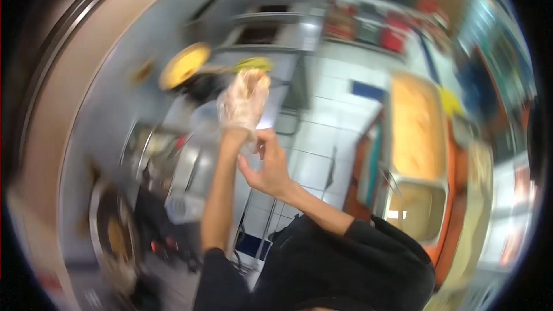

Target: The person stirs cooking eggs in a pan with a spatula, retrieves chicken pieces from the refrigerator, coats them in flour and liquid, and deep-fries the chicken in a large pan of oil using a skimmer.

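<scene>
A clear plastic glove point(236, 116) covers my left hand point(245, 101), which is stretched out away from me over the counter side. Its fingers are smeared by motion, so I cannot tell whether they hold anything. A yellow-green rounded thing point(253, 64) shows just beyond the fingertips. My right hand point(268, 166) is bare and sits at the left wrist, its fingers curled at the glove's cuff and its thumb sticking out to the left.
At right, a metal pan of orange-yellow food point(417, 126) adjoins a pan of tan liquid point(423, 210). A yellow round thing point(187, 66) is at upper left. A round pan point(113, 230) and a metal container point(193, 164) stand left, above a white tiled floor point(328, 121).
</scene>
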